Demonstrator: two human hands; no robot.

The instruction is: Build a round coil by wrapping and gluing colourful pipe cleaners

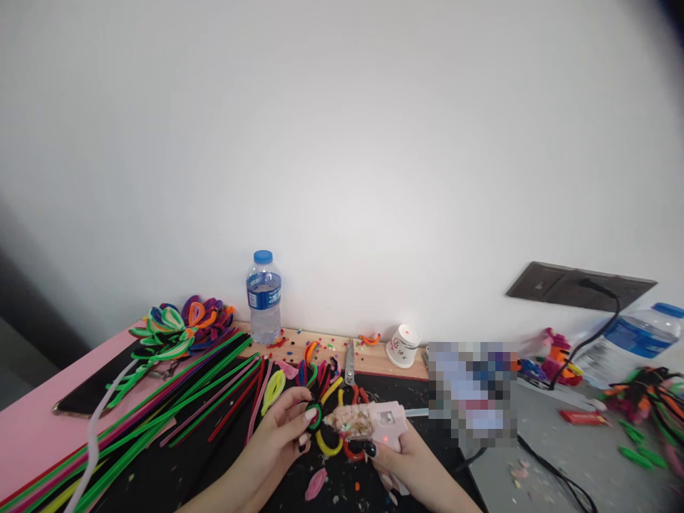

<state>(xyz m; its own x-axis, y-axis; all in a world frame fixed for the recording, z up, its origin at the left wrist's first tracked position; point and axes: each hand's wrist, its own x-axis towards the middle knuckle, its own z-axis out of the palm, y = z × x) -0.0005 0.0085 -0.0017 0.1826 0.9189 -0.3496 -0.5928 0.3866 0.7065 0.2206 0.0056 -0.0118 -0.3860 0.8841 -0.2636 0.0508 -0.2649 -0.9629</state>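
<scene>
My right hand is closed around a pale pink hot glue gun, with a translucent glue stick protruding from its back end. Bits of hardened glue and coloured scraps crust the gun's front. Between the fingers of my left hand is a small green and black coil of pipe cleaner, close to the nozzle; whether they touch I cannot tell. Under the gun, yellow pipe cleaner loops and red ones show in part. A pink pipe cleaner loop lies on the black mat below.
Long pipe cleaners spread at left beside pipe cleaner flowers. Along the wall stand a water bottle and an upturned paper cup, with scissors between them. A cable crosses the grey surface at right.
</scene>
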